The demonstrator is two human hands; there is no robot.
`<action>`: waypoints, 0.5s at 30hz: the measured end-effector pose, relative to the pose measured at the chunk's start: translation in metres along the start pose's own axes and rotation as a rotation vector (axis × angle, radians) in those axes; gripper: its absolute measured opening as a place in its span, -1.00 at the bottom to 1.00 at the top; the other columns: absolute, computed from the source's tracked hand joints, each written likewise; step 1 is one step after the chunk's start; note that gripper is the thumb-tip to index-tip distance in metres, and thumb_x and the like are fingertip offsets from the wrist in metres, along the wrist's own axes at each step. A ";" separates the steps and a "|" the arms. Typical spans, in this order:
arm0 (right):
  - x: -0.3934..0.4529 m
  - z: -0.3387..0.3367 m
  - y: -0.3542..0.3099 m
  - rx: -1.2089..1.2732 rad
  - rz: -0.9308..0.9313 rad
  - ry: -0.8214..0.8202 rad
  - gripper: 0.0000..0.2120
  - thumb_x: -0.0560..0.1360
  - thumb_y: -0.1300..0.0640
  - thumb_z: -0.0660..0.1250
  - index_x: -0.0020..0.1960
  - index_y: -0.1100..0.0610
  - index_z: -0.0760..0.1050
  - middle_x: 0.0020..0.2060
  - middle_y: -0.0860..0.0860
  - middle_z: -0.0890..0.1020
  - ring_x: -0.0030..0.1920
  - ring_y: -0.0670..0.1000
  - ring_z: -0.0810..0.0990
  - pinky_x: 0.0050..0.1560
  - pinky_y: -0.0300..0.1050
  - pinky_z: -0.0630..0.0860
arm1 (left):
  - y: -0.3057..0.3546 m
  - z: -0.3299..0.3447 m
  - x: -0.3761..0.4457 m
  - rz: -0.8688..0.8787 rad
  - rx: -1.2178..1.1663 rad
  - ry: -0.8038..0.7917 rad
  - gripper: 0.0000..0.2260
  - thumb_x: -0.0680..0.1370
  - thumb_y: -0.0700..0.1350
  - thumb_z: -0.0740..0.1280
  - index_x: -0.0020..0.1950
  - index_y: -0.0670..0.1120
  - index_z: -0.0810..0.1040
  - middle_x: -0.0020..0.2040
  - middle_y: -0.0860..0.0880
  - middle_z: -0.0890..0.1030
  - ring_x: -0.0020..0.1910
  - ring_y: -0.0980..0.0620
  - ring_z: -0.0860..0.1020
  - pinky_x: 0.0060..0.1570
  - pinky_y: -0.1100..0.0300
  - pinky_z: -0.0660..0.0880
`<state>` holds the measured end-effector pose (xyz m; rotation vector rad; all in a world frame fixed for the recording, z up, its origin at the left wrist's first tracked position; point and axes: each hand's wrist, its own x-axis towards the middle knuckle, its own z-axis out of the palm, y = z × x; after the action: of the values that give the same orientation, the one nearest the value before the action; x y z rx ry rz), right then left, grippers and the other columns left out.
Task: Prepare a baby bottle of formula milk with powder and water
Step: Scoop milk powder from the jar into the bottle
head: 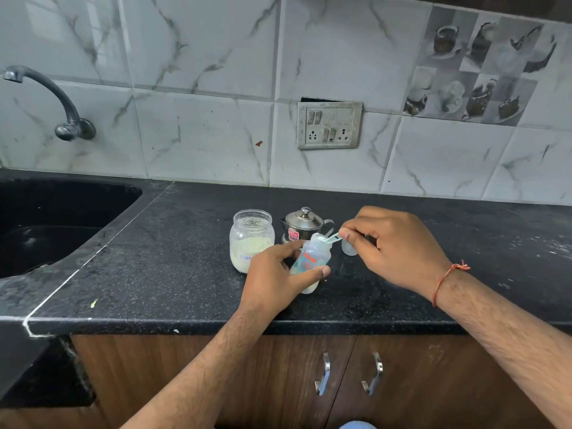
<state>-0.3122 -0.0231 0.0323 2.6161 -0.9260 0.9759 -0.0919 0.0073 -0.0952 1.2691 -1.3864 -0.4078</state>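
Observation:
A clear baby bottle (312,258) with printed markings stands open on the black counter (173,261), tilted slightly, with pale powder at its bottom. My left hand (275,274) grips its body. My right hand (393,246) pinches a light green scoop (331,238) whose bowl sits over the bottle's mouth. An open glass jar (251,239) of cream-coloured formula powder stands just left of the bottle. Behind the bottle is a small steel kettle (305,224) with its lid on. A clear cap (349,248) lies partly hidden under my right hand.
A black sink (55,218) is set into the counter at left, with a wall tap (46,97) above it. A switch and socket plate (329,125) is on the tiled wall. Wooden cupboard doors with metal handles (323,377) are below the counter edge.

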 end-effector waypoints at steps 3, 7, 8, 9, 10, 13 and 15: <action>0.000 0.004 0.004 0.030 0.083 0.046 -0.83 0.62 -0.05 0.38 -0.03 -0.07 0.74 -0.25 -0.20 0.58 -0.28 -0.13 0.51 -0.27 -0.11 0.50 | 0.000 0.001 -0.001 0.012 -0.004 -0.014 -0.38 0.34 0.41 0.62 0.35 0.23 0.75 -0.02 0.42 0.70 -0.27 0.37 0.54 -0.20 0.47 0.43; 0.000 0.010 0.012 0.185 0.291 0.079 -0.84 0.60 -0.03 0.43 -0.10 -0.07 0.74 -0.31 -0.20 0.63 -0.28 -0.17 0.55 -0.30 -0.23 0.40 | 0.000 0.001 0.000 -0.007 -0.004 -0.039 -0.40 0.36 0.36 0.66 0.36 0.23 0.75 0.01 0.34 0.73 -0.31 0.32 0.50 -0.21 0.45 0.43; 0.000 0.011 0.012 0.231 0.344 0.073 -0.84 0.60 -0.02 0.44 -0.12 -0.06 0.74 -0.34 -0.21 0.64 -0.30 -0.18 0.56 -0.31 -0.28 0.38 | 0.000 0.000 0.000 -0.015 -0.001 -0.050 -0.42 0.38 0.33 0.67 0.37 0.24 0.74 0.02 0.33 0.74 -0.33 0.30 0.48 -0.22 0.43 0.42; 0.001 0.012 0.013 0.279 0.399 0.062 -0.84 0.60 -0.02 0.44 -0.13 -0.06 0.75 -0.36 -0.21 0.65 -0.34 -0.17 0.55 -0.32 -0.29 0.38 | 0.000 0.000 0.001 -0.022 0.004 -0.059 -0.43 0.39 0.31 0.68 0.37 0.24 0.74 0.02 0.31 0.75 -0.35 0.27 0.46 -0.23 0.42 0.42; 0.002 0.013 0.014 0.330 0.452 0.052 -0.83 0.59 -0.03 0.45 -0.14 -0.05 0.75 -0.38 -0.18 0.66 -0.40 -0.16 0.53 -0.31 -0.25 0.41 | -0.001 0.000 0.001 -0.027 0.011 -0.064 -0.44 0.40 0.30 0.69 0.38 0.24 0.74 0.02 0.30 0.75 -0.36 0.25 0.44 -0.24 0.41 0.41; 0.005 0.013 0.015 0.494 0.574 0.068 -0.83 0.58 0.00 0.47 -0.16 -0.03 0.76 -0.41 -0.07 0.68 -0.44 -0.12 0.49 -0.27 -0.17 0.46 | -0.003 0.000 0.002 -0.043 0.035 -0.071 -0.42 0.40 0.31 0.69 0.40 0.25 0.72 0.02 0.29 0.75 -0.35 0.21 0.41 -0.23 0.38 0.43; 0.006 0.012 0.015 0.583 0.626 0.086 -0.82 0.59 0.03 0.46 -0.16 0.02 0.75 -0.45 -0.10 0.64 -0.45 -0.11 0.48 -0.32 -0.20 0.45 | -0.004 0.001 0.003 -0.049 0.037 -0.074 -0.42 0.40 0.31 0.69 0.40 0.24 0.72 0.02 0.28 0.74 -0.34 0.20 0.41 -0.22 0.37 0.46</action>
<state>-0.3117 -0.0429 0.0266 2.7176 -1.7122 1.7124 -0.0897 0.0033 -0.0976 1.3320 -1.4331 -0.4691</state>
